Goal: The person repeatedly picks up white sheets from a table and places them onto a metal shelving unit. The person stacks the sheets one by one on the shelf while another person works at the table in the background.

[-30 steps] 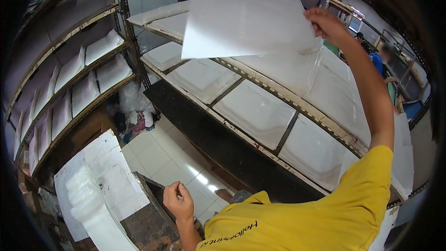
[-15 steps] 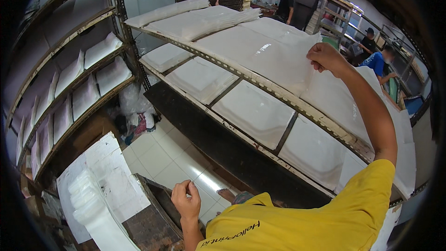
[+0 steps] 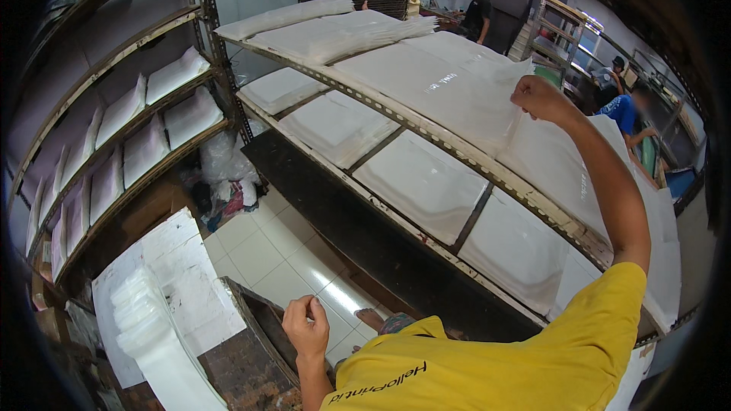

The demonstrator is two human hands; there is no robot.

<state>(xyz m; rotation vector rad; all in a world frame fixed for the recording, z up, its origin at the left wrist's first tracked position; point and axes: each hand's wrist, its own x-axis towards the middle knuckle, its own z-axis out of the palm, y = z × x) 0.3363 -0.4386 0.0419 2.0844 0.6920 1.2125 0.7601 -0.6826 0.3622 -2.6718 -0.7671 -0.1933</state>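
On metal rack (image 3: 457, 156): white sheets (image 3: 426, 80); tiled floor (image 3: 266, 255).

Even, fairly bright indoor light, soft shadows only. Glare streak on the floor tiles (image 3: 335, 293) just past my left hand (image 3: 306, 325). Heavy fisheye: shelf rails (image 3: 426, 133) bow, black vignette around the rim. Centre sharp; far people at the back soft and blurry.

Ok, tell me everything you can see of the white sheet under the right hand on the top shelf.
The white sheet is large, thin and slightly glossy, like paper or plastic film, with faint print near its middle. It lies flat on the upper rack shelf, atop similar sheets, its near edge overhanging the perforated metal rail. The right hand, fist closed, grips or presses its right corner, where it wrinkles. The left hand is nowhere near it.
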